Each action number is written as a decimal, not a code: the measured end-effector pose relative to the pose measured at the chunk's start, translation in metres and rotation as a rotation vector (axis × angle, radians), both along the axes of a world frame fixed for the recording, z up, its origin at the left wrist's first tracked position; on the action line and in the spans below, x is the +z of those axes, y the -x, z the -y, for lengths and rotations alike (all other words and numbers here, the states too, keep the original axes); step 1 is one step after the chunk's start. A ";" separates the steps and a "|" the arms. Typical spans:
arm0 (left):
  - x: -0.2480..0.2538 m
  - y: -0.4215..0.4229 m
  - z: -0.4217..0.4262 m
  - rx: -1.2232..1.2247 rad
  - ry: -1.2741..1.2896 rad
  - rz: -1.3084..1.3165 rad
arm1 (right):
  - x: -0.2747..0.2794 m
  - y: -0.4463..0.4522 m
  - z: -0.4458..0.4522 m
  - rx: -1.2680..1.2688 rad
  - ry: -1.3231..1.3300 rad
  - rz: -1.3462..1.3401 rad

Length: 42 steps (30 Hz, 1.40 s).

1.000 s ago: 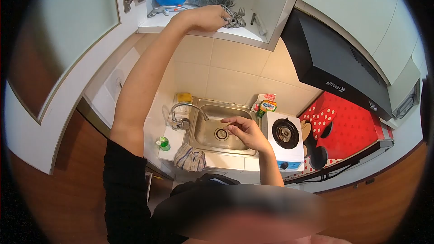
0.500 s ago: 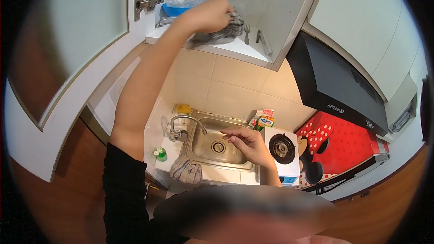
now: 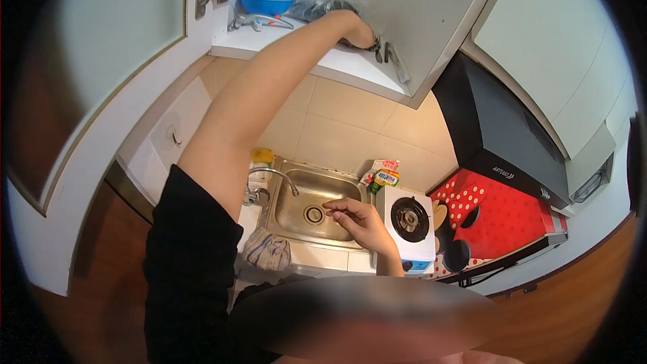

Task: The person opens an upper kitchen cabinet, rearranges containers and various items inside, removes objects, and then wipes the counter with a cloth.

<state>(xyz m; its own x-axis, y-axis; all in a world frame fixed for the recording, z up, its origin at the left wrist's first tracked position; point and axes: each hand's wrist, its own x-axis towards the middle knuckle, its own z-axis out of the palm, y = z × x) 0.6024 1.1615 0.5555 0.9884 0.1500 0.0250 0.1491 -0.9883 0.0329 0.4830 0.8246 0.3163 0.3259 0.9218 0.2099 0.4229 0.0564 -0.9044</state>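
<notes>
My left hand (image 3: 359, 29) reaches into the raised cabinet (image 3: 246, 40), with its fingers turned away and mostly hidden. A little of a dark and white checkered cloth (image 3: 373, 44) shows at the fingers, close to a fork (image 3: 379, 51) and a small dark object (image 3: 386, 52). Behind the wrist lies a knotted clear bag (image 3: 317, 5) with dark contents. Over the steel sink (image 3: 306, 182), my right hand (image 3: 359, 222) hangs with nothing in it, thumb and fingers loosely bent and apart.
A blue bowl (image 3: 267, 5) sits in the cabinet, near the open glass door (image 3: 121, 47). Below are a faucet (image 3: 258, 195), a yellow sponge (image 3: 261, 156), a striped cloth (image 3: 267, 249), a green packet (image 3: 384, 179) and a stove (image 3: 410, 219). A black hood (image 3: 505, 121) juts out at right.
My left hand wiped the checkered cloth leftward to the shelf's front edge, then moved right and deeper toward the fork. The right hand keeps its pose over the sink. The view has shifted slightly.
</notes>
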 end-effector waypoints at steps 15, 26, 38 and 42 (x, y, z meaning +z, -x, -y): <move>0.018 0.109 0.044 -0.208 0.222 0.098 | -0.033 -0.006 0.021 0.062 0.200 -0.132; 0.067 0.122 0.061 -0.012 0.133 0.564 | -0.041 -0.037 0.036 0.017 0.078 -0.236; 0.010 -0.056 -0.022 -0.140 -0.620 -0.134 | -0.077 -0.044 0.058 -0.027 0.051 -0.418; 0.016 -0.047 -0.012 -0.127 -0.598 -0.129 | -0.102 -0.052 0.075 -0.087 0.080 -0.434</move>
